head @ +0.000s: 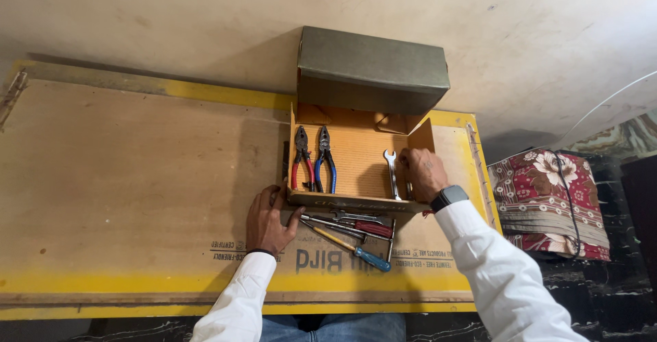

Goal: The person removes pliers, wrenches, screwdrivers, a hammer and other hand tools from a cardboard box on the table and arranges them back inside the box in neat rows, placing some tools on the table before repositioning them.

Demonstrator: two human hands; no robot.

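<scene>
Plywood board (137,178) with yellow edges carries an open cardboard box (356,154), its green lid (369,68) tipped back against the wall. Inside lie two pliers: red-handled pliers (301,159) and blue-handled pliers (326,159), plus one wrench (391,171). Right hand (423,172) curls over the box's right end beside the wrench; whether it grips anything is hidden. Left hand (268,220), fingers loosely spread, steadies the box's front-left corner, holding nothing. A pile of tools (349,229) before the box overlaps, hard to count, apart from one blue-handled screwdriver (356,250).
</scene>
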